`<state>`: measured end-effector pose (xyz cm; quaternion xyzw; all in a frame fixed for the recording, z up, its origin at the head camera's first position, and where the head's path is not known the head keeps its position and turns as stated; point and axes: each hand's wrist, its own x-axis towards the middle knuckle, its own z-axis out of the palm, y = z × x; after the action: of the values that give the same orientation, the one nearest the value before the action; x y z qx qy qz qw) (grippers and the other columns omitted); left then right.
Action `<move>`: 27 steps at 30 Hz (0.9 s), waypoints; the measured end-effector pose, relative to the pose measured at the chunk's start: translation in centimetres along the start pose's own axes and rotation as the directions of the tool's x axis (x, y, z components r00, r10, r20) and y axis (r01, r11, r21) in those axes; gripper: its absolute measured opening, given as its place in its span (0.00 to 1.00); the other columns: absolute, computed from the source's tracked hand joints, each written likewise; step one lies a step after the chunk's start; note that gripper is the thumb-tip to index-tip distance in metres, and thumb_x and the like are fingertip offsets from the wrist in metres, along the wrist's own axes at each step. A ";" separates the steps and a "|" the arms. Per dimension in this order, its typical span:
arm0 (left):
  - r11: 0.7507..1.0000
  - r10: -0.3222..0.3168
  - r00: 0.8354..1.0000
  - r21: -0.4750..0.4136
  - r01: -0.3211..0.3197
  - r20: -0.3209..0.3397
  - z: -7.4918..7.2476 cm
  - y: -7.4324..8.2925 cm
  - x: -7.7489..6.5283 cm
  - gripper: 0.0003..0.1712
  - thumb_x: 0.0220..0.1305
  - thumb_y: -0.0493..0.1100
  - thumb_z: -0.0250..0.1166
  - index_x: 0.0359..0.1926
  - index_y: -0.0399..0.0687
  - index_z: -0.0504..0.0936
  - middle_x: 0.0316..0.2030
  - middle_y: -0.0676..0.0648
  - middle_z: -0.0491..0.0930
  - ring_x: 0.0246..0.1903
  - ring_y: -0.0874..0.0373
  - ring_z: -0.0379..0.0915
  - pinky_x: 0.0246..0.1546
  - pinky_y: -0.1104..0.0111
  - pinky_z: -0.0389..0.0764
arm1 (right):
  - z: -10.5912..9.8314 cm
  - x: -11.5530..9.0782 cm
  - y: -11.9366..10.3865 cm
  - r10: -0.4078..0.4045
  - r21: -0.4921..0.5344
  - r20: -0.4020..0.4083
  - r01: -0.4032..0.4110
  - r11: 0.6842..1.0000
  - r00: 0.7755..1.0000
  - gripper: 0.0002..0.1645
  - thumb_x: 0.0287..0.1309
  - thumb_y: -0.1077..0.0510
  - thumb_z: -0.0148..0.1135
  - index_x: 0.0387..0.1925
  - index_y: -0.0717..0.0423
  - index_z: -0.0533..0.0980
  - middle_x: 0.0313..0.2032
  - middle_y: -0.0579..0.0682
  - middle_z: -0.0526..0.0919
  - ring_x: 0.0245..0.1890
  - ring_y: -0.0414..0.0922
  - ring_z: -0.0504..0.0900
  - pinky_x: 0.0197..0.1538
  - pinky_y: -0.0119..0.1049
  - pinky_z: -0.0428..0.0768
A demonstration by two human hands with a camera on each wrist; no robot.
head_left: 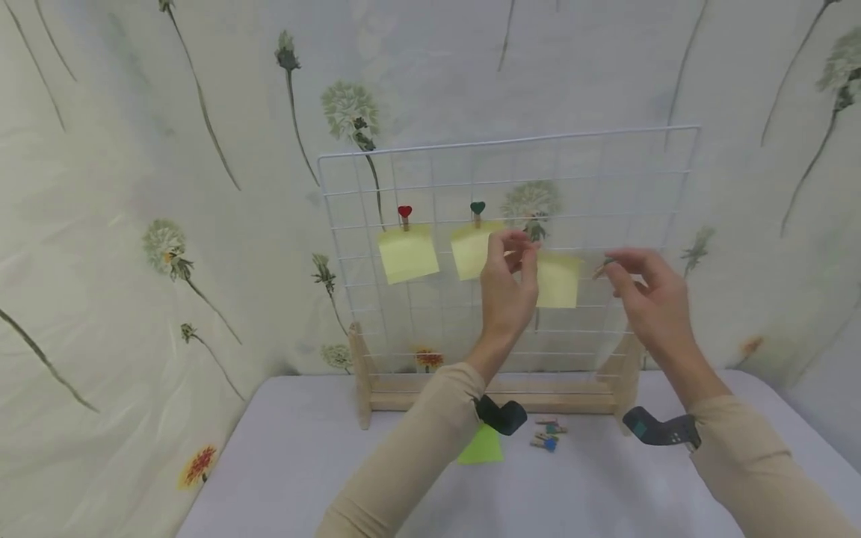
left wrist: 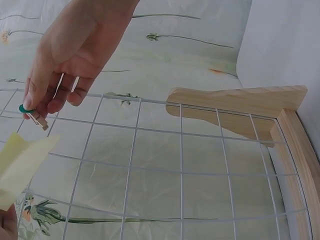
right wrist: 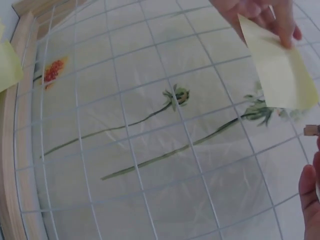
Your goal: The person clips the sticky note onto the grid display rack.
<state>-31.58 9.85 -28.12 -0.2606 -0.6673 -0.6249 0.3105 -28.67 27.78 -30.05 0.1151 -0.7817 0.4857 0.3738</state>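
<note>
My left hand (head_left: 509, 280) pinches a yellow sticky note (head_left: 560, 282) by its upper left edge, in front of the wire grid panel (head_left: 511, 329). The right wrist view shows that note (right wrist: 280, 75) slanting down from the thumb. To its right, my right hand (head_left: 649, 291) pinches a small wooden clothespin with a green top (left wrist: 39, 119) between thumb and fingertips. The clothespin's wooden end points toward the note, a short gap apart. Further left on the grid, a red heart clothespin (head_left: 405, 214) and a green heart clothespin (head_left: 477, 211) each hold a yellow note.
Wooden feet (head_left: 361, 377) and a wooden base bar (head_left: 538, 402) carry the grid on the white table (head_left: 289, 463). In front lie several small clothespins (head_left: 548, 437) and a green sticky note (head_left: 482, 446), partly behind the left sleeve. A floral curtain (head_left: 222, 187) hangs behind.
</note>
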 end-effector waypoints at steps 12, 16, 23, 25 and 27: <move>0.998 -0.056 0.997 -0.020 0.055 -0.053 0.8 -0.3 0.9 0.09 0.67 0.35 0.54 0.47 0.41 0.69 0.41 0.43 0.76 0.42 0.56 0.82 0.42 0.79 0.79 | -0.1 1.1 -1.1 -0.063 -0.063 0.009 0.064 0.996 0.998 0.16 0.61 0.60 0.59 0.50 0.61 0.76 0.40 0.26 0.76 0.41 0.26 0.75 0.40 0.14 0.72; 0.998 -0.063 0.994 -0.033 0.060 -0.093 1.1 -0.4 1.2 0.09 0.67 0.35 0.55 0.48 0.42 0.70 0.41 0.44 0.77 0.40 0.57 0.83 0.38 0.79 0.79 | 0.3 1.6 -1.7 -0.091 -0.066 0.028 0.093 0.993 0.995 0.15 0.61 0.60 0.60 0.49 0.60 0.77 0.40 0.26 0.76 0.41 0.26 0.75 0.39 0.15 0.72; 0.996 -0.073 0.989 -0.053 0.066 -0.125 1.8 -0.6 1.3 0.09 0.68 0.38 0.55 0.48 0.43 0.70 0.42 0.46 0.78 0.38 0.57 0.84 0.35 0.77 0.80 | 0.8 2.5 -2.4 -0.128 -0.125 0.027 0.131 0.984 0.991 0.14 0.62 0.56 0.59 0.49 0.52 0.78 0.40 0.27 0.77 0.40 0.25 0.75 0.38 0.16 0.71; 0.997 -0.068 0.988 -0.056 0.060 -0.139 1.9 -0.6 1.5 0.09 0.68 0.38 0.55 0.48 0.44 0.70 0.42 0.46 0.77 0.39 0.57 0.83 0.36 0.77 0.80 | 1.0 3.2 -2.6 -0.150 -0.136 0.023 0.151 0.979 0.988 0.14 0.62 0.55 0.59 0.48 0.52 0.78 0.40 0.27 0.77 0.39 0.25 0.75 0.37 0.17 0.70; 0.997 -0.065 0.986 -0.061 0.056 -0.150 2.0 -0.5 1.8 0.09 0.68 0.38 0.56 0.48 0.45 0.70 0.42 0.46 0.77 0.38 0.58 0.83 0.37 0.77 0.80 | 1.1 3.8 -2.8 -0.166 -0.141 0.022 0.167 0.976 0.986 0.14 0.62 0.55 0.59 0.48 0.54 0.78 0.39 0.26 0.77 0.38 0.25 0.75 0.36 0.17 0.70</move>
<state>-33.36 11.77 -27.19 -0.2003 -0.6312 -0.6708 0.3338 -30.28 26.10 -25.82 0.1557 -0.8038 0.3950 0.4166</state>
